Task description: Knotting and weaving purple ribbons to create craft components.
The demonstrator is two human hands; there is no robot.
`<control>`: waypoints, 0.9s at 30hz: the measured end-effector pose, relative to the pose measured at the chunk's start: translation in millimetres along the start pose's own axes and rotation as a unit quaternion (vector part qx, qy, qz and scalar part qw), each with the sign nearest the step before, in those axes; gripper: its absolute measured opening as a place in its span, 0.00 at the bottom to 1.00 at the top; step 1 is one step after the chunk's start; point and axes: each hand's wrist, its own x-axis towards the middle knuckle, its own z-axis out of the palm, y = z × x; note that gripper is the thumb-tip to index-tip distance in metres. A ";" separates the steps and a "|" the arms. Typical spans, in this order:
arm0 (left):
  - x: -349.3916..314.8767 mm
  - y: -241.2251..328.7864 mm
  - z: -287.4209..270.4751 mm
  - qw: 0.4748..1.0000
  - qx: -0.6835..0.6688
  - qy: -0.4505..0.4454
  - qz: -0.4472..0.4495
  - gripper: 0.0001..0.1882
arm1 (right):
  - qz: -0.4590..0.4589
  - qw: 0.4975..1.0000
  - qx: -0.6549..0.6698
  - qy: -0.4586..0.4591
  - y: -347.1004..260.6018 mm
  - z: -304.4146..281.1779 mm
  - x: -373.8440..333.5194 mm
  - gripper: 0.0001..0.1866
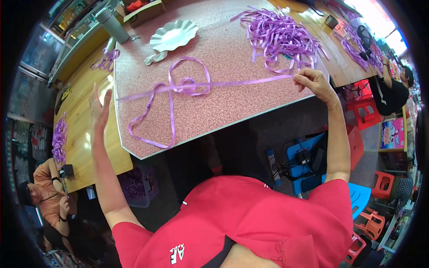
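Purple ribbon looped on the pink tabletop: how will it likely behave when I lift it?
The ribbon is probably floppy, since it bends into loose curves. It looks light, being a thin, narrow strip. It might snag, because its loops overlap and the straight strand pinched in the right hand crosses them.

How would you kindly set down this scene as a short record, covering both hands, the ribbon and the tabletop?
Left hand: open, near the strip's blurred left end; contact unclear
Right hand: pinching the strip's right end
Purple ribbon strip: stretched nearly straight between the hands
Ribbon loops: lying on the pink speckled tabletop
Ribbon pile: tangled, beyond the right hand
Far left of tabletop: white scalloped dish, grey bottle
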 end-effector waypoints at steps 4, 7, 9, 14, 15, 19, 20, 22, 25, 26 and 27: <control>-39.5 130.9 3.7 0.965 -0.237 -0.108 0.014 0.18 | -0.042 0.998 0.050 -0.005 -34.7 28.2 -13.7 0.10; -81.7 206.7 17.1 0.795 -0.435 -0.362 0.218 0.14 | -0.082 0.994 0.063 -0.022 -58.9 51.5 -18.2 0.09; -114.0 260.9 30.4 0.733 -0.470 -0.436 0.228 0.23 | -0.124 0.990 0.070 -0.021 -74.6 66.1 -21.8 0.09; -150.7 341.7 71.1 0.568 -0.751 -0.319 0.106 0.39 | -0.142 0.987 0.066 -0.019 -97.2 88.5 -32.8 0.08; -147.3 347.0 67.4 0.569 -0.750 -0.319 0.107 0.39 | -0.175 0.984 0.037 -0.006 -100.1 92.6 -33.8 0.07; -133.4 352.6 57.5 0.465 -0.822 -0.329 -0.013 0.31 | -0.233 0.970 -0.028 0.068 -95.2 107.9 -36.0 0.07; -130.6 350.7 55.2 0.458 -0.821 -0.341 -0.011 0.30 | -0.270 0.956 -0.030 0.111 -94.4 113.6 -35.3 0.08; -128.0 350.9 46.4 0.441 -0.834 -0.331 -0.024 0.29 | -0.284 0.951 -0.038 0.117 -93.1 122.9 -35.9 0.10; -128.6 350.9 41.2 0.432 -0.846 -0.310 -0.042 0.29 | -0.273 0.941 0.129 0.152 -85.9 141.9 -33.2 0.17; -129.2 350.1 40.3 0.439 -0.845 -0.301 -0.047 0.29 | -0.274 0.941 0.131 0.150 -84.2 145.5 -31.1 0.17; -130.2 349.7 40.0 0.441 -0.845 -0.299 -0.047 0.29 | -0.304 0.931 0.113 0.167 -83.2 148.4 -28.6 0.16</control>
